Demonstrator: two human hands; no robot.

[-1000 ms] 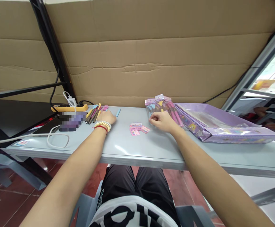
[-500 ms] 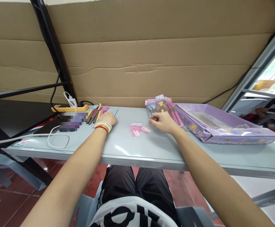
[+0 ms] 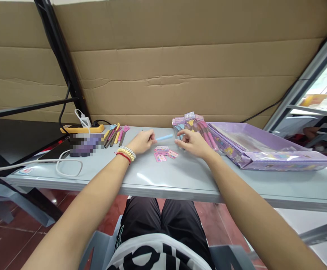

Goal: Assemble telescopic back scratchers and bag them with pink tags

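Note:
My left hand (image 3: 143,141) is closed around a back scratcher whose light blue handle (image 3: 164,137) points right; its other end is mostly hidden by the fingers. Across from it my right hand (image 3: 193,142) is open, thumb and forefinger apart near the handle's tip. Just beyond that hand lie several bagged back scratchers (image 3: 208,135) with pink and purple header cards, their hand-shaped heads blue, yellow and pink. Between my hands, a little nearer me, are several small pink printed cards (image 3: 162,150). Left of my left hand is a bunch of loose back scratchers (image 3: 113,135).
A purple printed box (image 3: 275,165) holding clear plastic stands at the right of the grey table (image 3: 177,183). At the left are a yellow-edged power strip (image 3: 81,129), a blurred purple object (image 3: 86,145) and a white cable (image 3: 59,165). A cardboard wall (image 3: 163,101) backs the table.
My left hand has moved right, away from the loose bunch, carrying the back scratcher. My right hand's fingers have spread apart, with the hand almost in the same place.

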